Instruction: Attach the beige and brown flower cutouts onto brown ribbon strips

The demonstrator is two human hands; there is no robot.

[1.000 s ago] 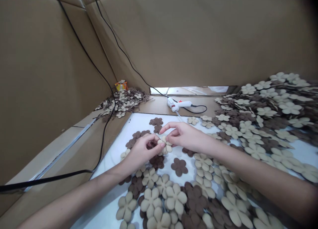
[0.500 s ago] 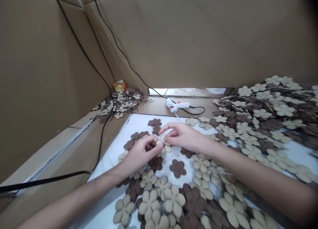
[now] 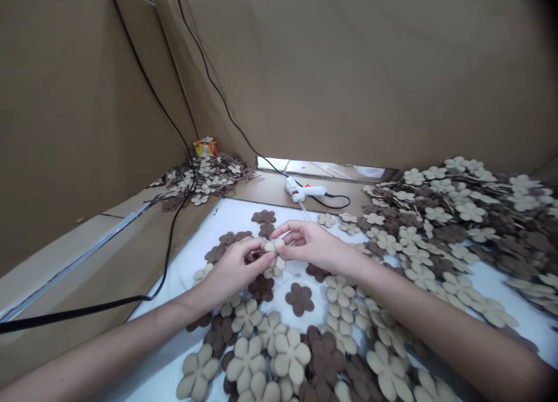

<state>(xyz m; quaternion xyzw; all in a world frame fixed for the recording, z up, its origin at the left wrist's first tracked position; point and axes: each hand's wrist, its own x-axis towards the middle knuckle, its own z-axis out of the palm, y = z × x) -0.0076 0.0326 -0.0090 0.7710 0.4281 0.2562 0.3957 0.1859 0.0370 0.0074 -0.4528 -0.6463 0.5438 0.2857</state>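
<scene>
Between my two hands is a small cream fabric flower (image 3: 276, 266), held just above the white board (image 3: 187, 242). My left hand (image 3: 239, 264) pinches its left side with thumb and forefinger. From the right, my right hand (image 3: 306, 245) grips the flower's upper petals between thumb and fingers. Its centre is partly covered by my fingertips. A single brown flower (image 3: 299, 299) lies flat just below the hands. Other brown flowers (image 3: 264, 216) lie beyond them, and cream flowers (image 3: 291, 355) overlap in a cluster nearer to me.
A white glue gun (image 3: 305, 191) with a black cord rests beyond the board. A large heap of cream and brown flowers (image 3: 471, 211) spreads along the right. Smaller flowers and strips (image 3: 213, 175) pile at the back left beside an orange packet (image 3: 205, 147). A black cable (image 3: 168, 251) hangs at left.
The whole view has shifted, so the scene sits slightly further left. Both hands keep hold of the cream flower, and the right fingers have closed a little more around it.
</scene>
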